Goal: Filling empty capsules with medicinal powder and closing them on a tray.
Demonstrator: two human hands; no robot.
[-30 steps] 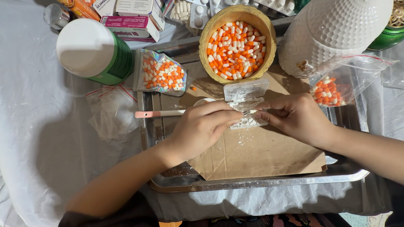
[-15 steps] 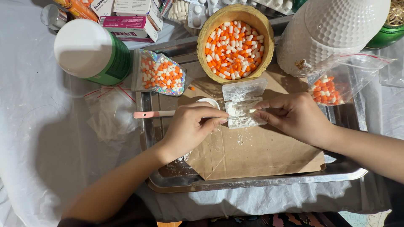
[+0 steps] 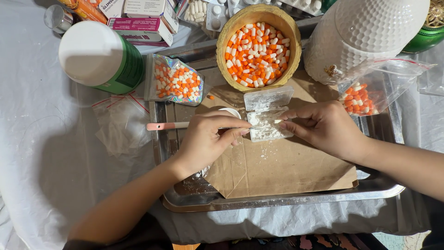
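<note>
My left hand (image 3: 206, 139) rests on a brown paper sheet (image 3: 282, 166). Its fingertips are pinched together at the left edge of a small clear box of white powder (image 3: 267, 126), whose lid stands open. My right hand (image 3: 326, 127) comes from the right with thumb and forefinger pinched at the box's right edge. Each pinch seems to hold a small capsule piece, which is barely visible. A pink-handled tool (image 3: 164, 125) lies under my left hand. Just beyond the box stands a wooden bowl of orange-and-white capsules (image 3: 258, 44).
The paper lies in a metal tray (image 3: 277, 200) dusted with powder. A shiny bag of capsules (image 3: 175, 83) and a green tub with a white lid (image 3: 99, 58) are at the left. At the right are a white dimpled jar (image 3: 365, 34) and a clear capsule bag (image 3: 365, 97). Boxes and blister packs line the far edge.
My left hand has drawn back a little to the left, from over the powder to the box's left edge. My right hand has hardly moved.
</note>
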